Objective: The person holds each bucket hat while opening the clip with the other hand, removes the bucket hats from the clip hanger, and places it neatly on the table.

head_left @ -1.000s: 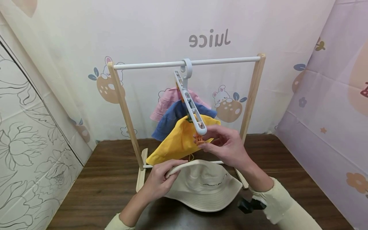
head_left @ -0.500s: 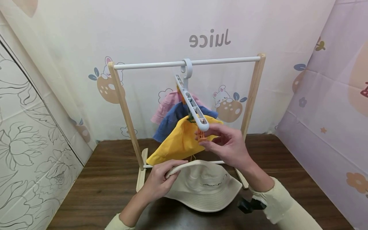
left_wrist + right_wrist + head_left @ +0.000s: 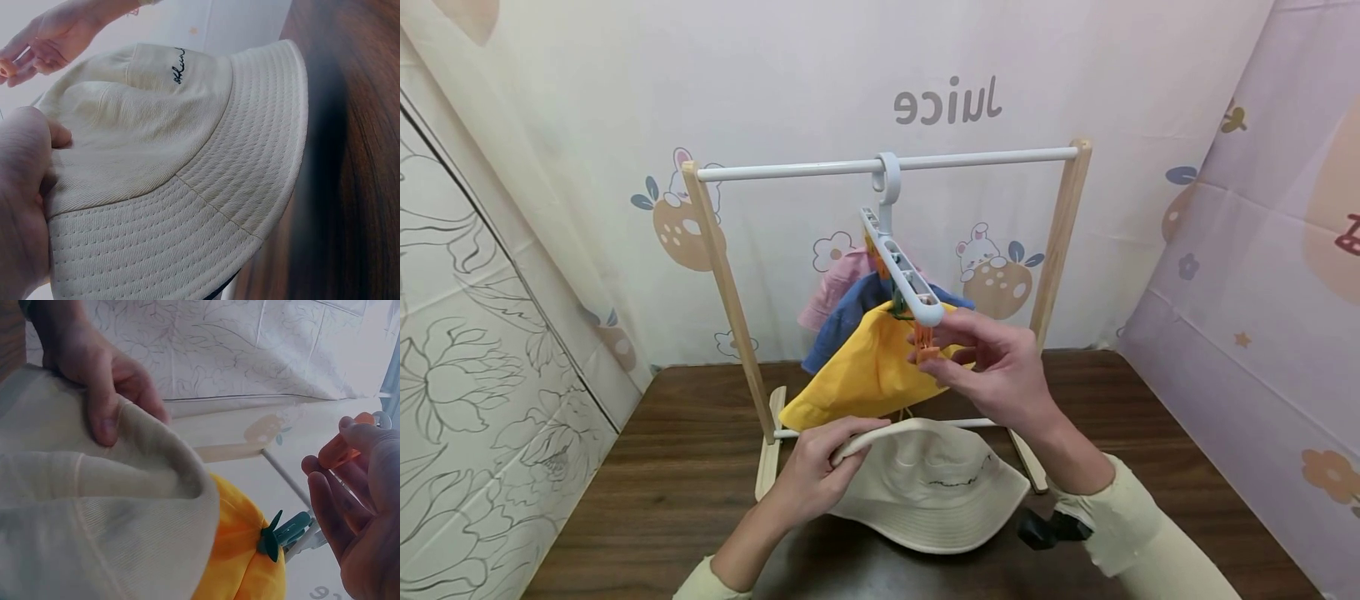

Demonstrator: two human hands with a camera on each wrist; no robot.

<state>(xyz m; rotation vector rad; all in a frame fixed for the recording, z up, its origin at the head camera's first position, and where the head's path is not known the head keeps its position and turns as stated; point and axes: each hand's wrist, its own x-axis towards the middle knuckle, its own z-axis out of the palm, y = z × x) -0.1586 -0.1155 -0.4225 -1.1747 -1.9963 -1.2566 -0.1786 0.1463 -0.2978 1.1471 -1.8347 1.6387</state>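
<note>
My left hand [image 3: 820, 467] grips a cream bucket hat [image 3: 925, 483] by its side, thumb on the near face in the left wrist view. Dark script shows on the hat [image 3: 144, 125]. My right hand [image 3: 1000, 367] pinches an orange clip [image 3: 925, 340] under the near end of a pale blue hanger bar [image 3: 910, 283]. In the right wrist view the clip [image 3: 347, 444] sits between thumb and fingers. Behind it hang a yellow hat [image 3: 872, 367] on a green clip [image 3: 290, 532], a blue hat [image 3: 842, 321] and a pink hat [image 3: 835, 287], the last two partly hidden.
The hanger hooks over the white rail [image 3: 790, 170] of a wooden-sided rack [image 3: 722, 292]. The rack stands on a dark wooden table [image 3: 647, 492]. A printed curtain [image 3: 820, 83] closes off the back, with patterned panels at both sides.
My right hand has risen slightly with the orange clip, and the near end of the hanger bar has tilted up. The far hats have dropped a little. My left hand has barely moved.
</note>
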